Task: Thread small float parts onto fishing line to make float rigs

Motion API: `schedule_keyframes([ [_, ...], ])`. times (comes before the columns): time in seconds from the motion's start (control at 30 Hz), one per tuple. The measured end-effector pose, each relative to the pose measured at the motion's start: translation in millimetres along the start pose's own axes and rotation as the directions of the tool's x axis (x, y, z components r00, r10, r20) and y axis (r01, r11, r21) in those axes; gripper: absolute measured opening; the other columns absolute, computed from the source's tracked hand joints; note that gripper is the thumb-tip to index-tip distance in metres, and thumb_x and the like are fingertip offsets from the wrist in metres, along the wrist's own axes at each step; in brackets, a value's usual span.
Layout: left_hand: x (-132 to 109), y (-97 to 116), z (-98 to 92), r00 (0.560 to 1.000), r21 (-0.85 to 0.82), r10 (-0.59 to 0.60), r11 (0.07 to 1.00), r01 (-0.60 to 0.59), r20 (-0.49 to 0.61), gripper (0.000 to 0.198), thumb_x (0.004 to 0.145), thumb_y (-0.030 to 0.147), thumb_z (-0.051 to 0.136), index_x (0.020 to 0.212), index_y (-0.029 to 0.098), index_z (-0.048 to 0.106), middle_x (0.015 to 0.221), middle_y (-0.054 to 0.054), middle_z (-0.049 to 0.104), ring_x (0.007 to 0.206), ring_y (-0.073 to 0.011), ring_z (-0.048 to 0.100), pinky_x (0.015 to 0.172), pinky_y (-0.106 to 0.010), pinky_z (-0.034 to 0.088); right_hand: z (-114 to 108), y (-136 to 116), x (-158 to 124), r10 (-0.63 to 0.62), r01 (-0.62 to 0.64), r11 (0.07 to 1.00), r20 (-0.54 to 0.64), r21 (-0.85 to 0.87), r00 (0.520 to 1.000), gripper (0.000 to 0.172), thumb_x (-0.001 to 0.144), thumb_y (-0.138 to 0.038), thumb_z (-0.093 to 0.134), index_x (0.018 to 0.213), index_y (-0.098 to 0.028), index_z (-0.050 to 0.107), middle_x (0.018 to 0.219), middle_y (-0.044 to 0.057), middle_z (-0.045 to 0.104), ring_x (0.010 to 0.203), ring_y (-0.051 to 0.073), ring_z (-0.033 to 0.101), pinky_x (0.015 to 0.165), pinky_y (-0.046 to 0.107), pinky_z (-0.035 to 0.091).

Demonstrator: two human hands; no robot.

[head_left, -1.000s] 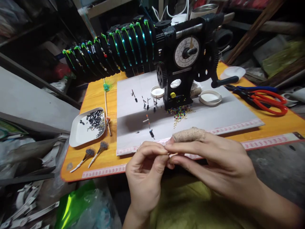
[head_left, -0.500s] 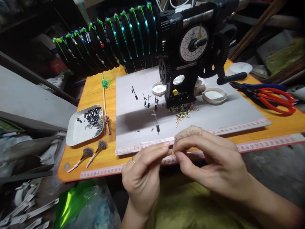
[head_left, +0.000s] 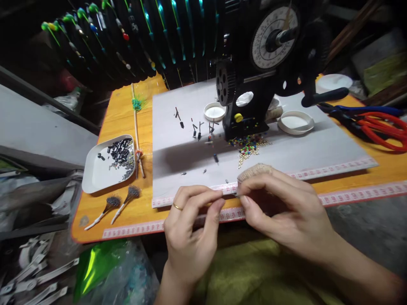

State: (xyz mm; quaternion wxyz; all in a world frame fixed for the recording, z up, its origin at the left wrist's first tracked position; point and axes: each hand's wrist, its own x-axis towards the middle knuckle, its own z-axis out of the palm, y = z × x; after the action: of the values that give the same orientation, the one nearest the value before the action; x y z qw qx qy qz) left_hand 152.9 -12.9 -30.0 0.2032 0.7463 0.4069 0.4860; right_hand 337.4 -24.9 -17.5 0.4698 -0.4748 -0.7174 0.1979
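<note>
Both my hands meet at the front edge of the grey board (head_left: 190, 169). My right hand (head_left: 286, 207), a beige wrap (head_left: 256, 170) on its index finger, pinches a tiny dark piece (head_left: 235, 195) too small to name. My left hand (head_left: 192, 228), wearing a ring, has thumb and index tip brought close together just left of it; whatever they hold is too fine to make out. Beyond the fingers, a small black cylinder (head_left: 216, 158) and several small dark forked pieces (head_left: 195, 130) show over the board. Tiny grey bits (head_left: 204, 171) lie nearby.
A black machine with a dial (head_left: 275, 36) and crank handle (head_left: 327, 97) stands behind, beside a spool row (head_left: 133, 42). Coloured beads (head_left: 251, 146) lie at its base. Left is a white tray (head_left: 95, 173) of black parts; right, red-handled pliers (head_left: 381, 131).
My left thumb and index have drawn away from the right fingertips, the thumb now showing. The camera view has shifted closer, and the black cylinder over the board sits higher.
</note>
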Motion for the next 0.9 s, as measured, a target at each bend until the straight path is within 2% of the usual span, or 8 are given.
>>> schedule_keyframes([
  [0.07,2,4,2.0,0.997,0.010,-0.076,0.997,0.076,0.022,0.017,0.085,0.015,0.078,0.101,0.018,0.070,0.092,-0.004,0.067,0.084,-0.0164,0.067,0.072,-0.026,0.057,-1,0,0,0.005,-0.005,1.000,0.004,0.000,1.000,0.011,0.087,-0.007,0.060,0.087,-0.018,0.061,0.079,-0.001,0.063,0.070,0.009,0.061,0.062,0.020,0.049],
  [0.13,4,6,4.0,0.994,0.007,-0.100,0.995,0.100,0.045,0.021,0.084,0.018,0.080,0.102,0.018,0.070,0.094,-0.004,0.066,0.086,-0.0167,0.067,0.074,-0.027,0.057,-2,-1,0,0.004,-0.004,1.000,0.009,0.009,1.000,0.011,0.087,-0.007,0.060,0.089,-0.018,0.061,0.080,-0.001,0.064,0.070,0.009,0.061,0.063,0.019,0.049],
  [0.3,9,3,1.1,0.997,-0.023,0.000,1.000,0.002,0.077,0.018,0.087,0.001,0.070,0.095,0.018,0.069,0.088,-0.001,0.068,0.085,-0.0125,0.063,0.073,-0.022,0.052,-3,-2,-1,-0.009,0.009,1.000,0.008,-0.010,1.000,0.014,0.088,-0.006,0.060,0.091,-0.019,0.060,0.081,-0.001,0.063,0.069,0.009,0.060,0.061,0.019,0.048],
  [0.47,18,-4,-9.4,0.976,0.084,0.023,0.996,-0.042,0.217,0.015,0.089,0.003,0.067,0.095,0.017,0.067,0.092,-0.003,0.070,0.090,-0.0170,0.058,0.081,-0.031,0.050,-2,7,-1,-0.102,0.103,0.975,0.014,-0.195,0.995,0.011,0.089,-0.005,0.061,0.092,-0.016,0.062,0.083,0.005,0.064,0.076,0.015,0.059,0.069,0.028,0.049],
  [0.63,26,-4,-12.2,0.940,0.253,-0.095,0.967,0.009,0.327,0.010,0.091,0.008,0.063,0.089,0.017,0.067,0.097,-0.008,0.064,0.100,-0.0240,0.053,0.086,-0.041,0.048,3,17,-1,-0.143,0.159,0.919,0.072,-0.361,0.987,0.006,0.089,-0.007,0.064,0.091,-0.012,0.067,0.091,0.010,0.062,0.086,0.021,0.059,0.077,0.033,0.048],
  [0.9,38,-3,-19.5,0.870,0.266,-0.240,0.955,0.132,0.431,0.009,0.088,0.010,0.063,0.085,0.018,0.067,0.095,-0.004,0.057,0.100,-0.0231,0.048,0.087,-0.039,0.047,7,17,-2,-0.141,0.161,0.908,0.081,-0.386,0.987,0.006,0.090,-0.010,0.064,0.093,-0.014,0.067,0.090,0.008,0.060,0.084,0.020,0.058,0.075,0.033,0.047],
])
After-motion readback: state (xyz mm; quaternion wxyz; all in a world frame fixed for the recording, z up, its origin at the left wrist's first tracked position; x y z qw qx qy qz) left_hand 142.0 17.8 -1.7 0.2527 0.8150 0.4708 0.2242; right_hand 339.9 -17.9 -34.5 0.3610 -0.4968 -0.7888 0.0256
